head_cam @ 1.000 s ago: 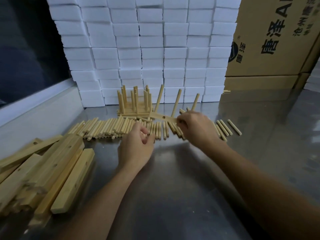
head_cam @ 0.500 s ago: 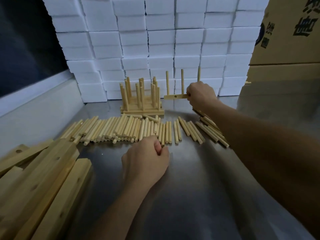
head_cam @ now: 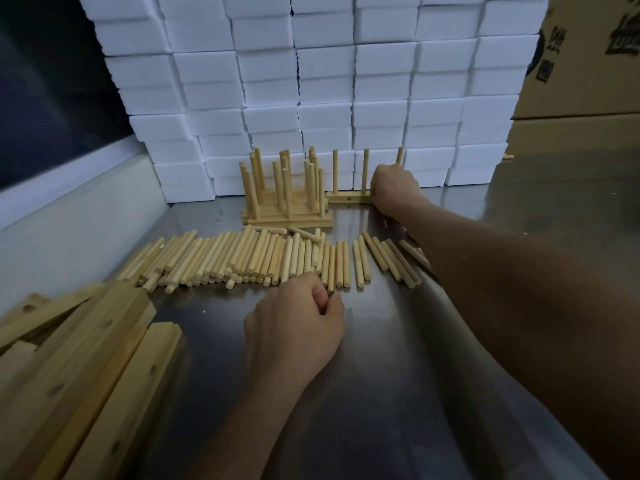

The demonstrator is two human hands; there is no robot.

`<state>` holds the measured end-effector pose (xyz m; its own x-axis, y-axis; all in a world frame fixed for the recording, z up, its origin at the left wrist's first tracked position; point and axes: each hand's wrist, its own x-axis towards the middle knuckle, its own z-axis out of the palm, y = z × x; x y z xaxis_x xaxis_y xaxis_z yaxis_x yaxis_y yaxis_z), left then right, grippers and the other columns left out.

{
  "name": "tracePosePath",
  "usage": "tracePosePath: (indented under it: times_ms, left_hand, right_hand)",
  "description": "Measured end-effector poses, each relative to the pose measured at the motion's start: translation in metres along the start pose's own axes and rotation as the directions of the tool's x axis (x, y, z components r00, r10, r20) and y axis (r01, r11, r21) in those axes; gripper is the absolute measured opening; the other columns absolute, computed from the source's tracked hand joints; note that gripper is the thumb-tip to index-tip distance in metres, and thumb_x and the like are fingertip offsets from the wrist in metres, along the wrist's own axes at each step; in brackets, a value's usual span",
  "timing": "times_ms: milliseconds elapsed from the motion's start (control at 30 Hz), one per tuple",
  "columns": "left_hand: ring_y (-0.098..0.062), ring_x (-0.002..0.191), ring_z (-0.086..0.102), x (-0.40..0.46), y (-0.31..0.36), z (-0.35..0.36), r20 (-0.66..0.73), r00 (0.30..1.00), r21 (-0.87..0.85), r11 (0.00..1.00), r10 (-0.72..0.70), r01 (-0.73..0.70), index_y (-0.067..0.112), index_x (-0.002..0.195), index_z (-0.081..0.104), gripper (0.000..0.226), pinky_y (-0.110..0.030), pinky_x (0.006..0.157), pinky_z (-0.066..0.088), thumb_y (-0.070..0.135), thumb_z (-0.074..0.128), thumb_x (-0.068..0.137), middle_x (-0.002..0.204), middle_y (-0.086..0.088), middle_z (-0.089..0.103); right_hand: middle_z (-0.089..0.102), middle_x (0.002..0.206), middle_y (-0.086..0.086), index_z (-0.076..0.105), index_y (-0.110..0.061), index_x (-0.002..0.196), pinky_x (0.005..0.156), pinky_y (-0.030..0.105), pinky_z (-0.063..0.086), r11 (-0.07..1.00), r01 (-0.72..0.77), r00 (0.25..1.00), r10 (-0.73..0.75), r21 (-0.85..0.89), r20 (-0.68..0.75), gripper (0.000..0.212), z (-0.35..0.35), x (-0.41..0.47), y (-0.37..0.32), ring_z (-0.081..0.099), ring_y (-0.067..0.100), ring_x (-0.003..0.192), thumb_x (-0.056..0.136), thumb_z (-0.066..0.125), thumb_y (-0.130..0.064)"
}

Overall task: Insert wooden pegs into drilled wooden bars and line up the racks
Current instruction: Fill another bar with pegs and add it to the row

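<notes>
Your right hand reaches far out to about 12 o'clock and curls its fingers around the right end of a pegged bar, a short flat strip of pale wood sitting on the shiny metal table. The bar's long side runs left to right, and its three round pegs point straight up, with a small drilled hole showing on its front face. Just to the left of it, at about 11 o'clock, stand the finished racks, packed side by side with many smooth round pegs sticking up like little posts. Nearer to you, the loose pegs lie flat in a long row across the table, most of them pointing away from you, a few lying crossways on top. Your left hand rests on the table at the near edge of that row, its fingers curled in tight like a fist; you cannot tell if it holds a peg. At 8 o'clock lies a heap of drilled bars, long square sticks of rough pale wood with round holes, pointing up and to the right. Behind everything rises a wall of white foam blocks, and a brown cardboard box sits at 2 o'clock.
</notes>
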<state>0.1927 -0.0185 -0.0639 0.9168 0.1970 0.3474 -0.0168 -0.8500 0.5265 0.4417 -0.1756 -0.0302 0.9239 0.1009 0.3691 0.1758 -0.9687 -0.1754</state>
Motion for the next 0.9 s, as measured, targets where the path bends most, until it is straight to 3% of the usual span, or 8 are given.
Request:
tracePosePath:
  times_ms: [167, 300, 533, 733, 900]
  left_hand:
    - [-0.003, 0.055, 0.05, 0.0, 0.0, 0.0, -0.005, 1.0, 0.007, 1.0, -0.007, 0.007, 0.029, 0.066, 0.052, 0.029, -0.021, 0.051, 0.028, 0.045, 0.063, 0.088, 0.055, 0.01, 0.052]
    - [-0.002, 0.056, 0.05, 0.001, 0.001, 0.0, -0.01, 1.0, 0.013, 1.0, -0.01, 0.01, 0.03, 0.066, 0.052, 0.029, -0.021, 0.05, 0.027, 0.046, 0.063, 0.088, 0.056, 0.01, 0.053]
    - [-0.002, 0.057, 0.05, 0.002, 0.001, 0.0, -0.024, 1.0, 0.021, 1.0, -0.018, 0.019, 0.029, 0.067, 0.052, 0.029, -0.021, 0.05, 0.026, 0.046, 0.062, 0.088, 0.058, 0.01, 0.054]
    - [-0.003, 0.058, 0.051, 0.003, 0.0, 0.002, -0.016, 1.0, 0.019, 1.0, -0.023, 0.023, 0.028, 0.067, 0.053, 0.028, -0.023, 0.05, 0.03, 0.045, 0.063, 0.088, 0.059, 0.01, 0.055]
    - [-0.004, 0.06, 0.053, 0.004, 0.0, 0.002, -0.007, 0.999, 0.01, 0.999, -0.033, 0.033, 0.027, 0.067, 0.055, 0.028, -0.025, 0.053, 0.036, 0.044, 0.063, 0.087, 0.06, 0.01, 0.057]
  right_hand:
    - [0.056, 0.094, 0.012, 0.06, -0.006, 0.102, 0.071, 0.039, 0.047, 1.0, -0.002, 1.0, 0.002, -0.004, 0.022, 0.013, 0.005, -0.003, -0.003, 0.053, 0.029, 0.08, 0.094, 0.052, 0.0]
    - [0.057, 0.099, 0.011, 0.061, -0.007, 0.099, 0.084, 0.043, 0.052, 1.0, -0.003, 0.998, 0.003, 0.006, 0.061, 0.008, 0.01, -0.006, -0.003, 0.057, 0.028, 0.088, 0.095, 0.054, -0.008]
    - [0.052, 0.124, 0.011, 0.058, -0.01, 0.119, 0.106, 0.055, 0.037, 0.998, 0.005, 0.99, 0.003, -0.057, 0.14, 0.027, 0.014, -0.011, -0.006, 0.05, 0.032, 0.116, 0.097, 0.05, -0.025]
    - [0.049, 0.13, 0.01, 0.055, -0.01, 0.122, 0.104, 0.053, 0.037, 1.0, -0.015, 0.999, 0.016, -0.021, 0.048, 0.03, 0.004, -0.016, -0.009, 0.052, 0.031, 0.116, 0.096, 0.055, -0.025]
    - [0.051, 0.133, 0.01, 0.052, -0.014, 0.133, 0.105, 0.051, 0.037, 1.0, -0.003, 0.998, 0.002, 0.015, 0.06, 0.037, -0.01, -0.03, -0.012, 0.052, 0.029, 0.12, 0.099, 0.051, -0.029]
